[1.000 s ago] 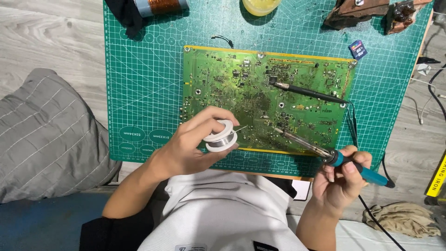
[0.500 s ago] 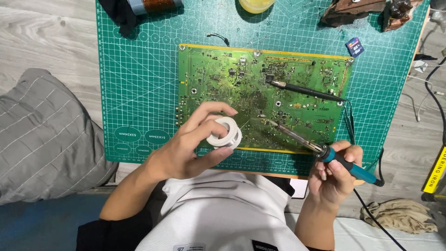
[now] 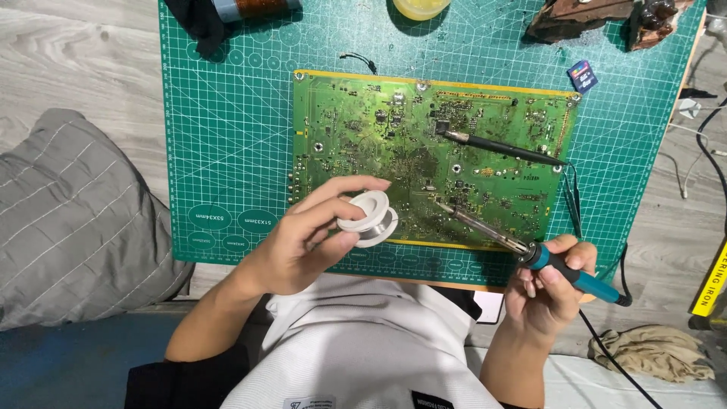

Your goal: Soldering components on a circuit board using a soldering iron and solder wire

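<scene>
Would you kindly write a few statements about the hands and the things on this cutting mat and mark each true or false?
1. The left hand holds a white solder spool. True.
2. The right hand grips a soldering iron with a blue handle. True.
3. The circuit board is red. False: it is green.
4. A black probe rests on the board. True.
5. The cutting mat is orange. False: it is green.
</scene>
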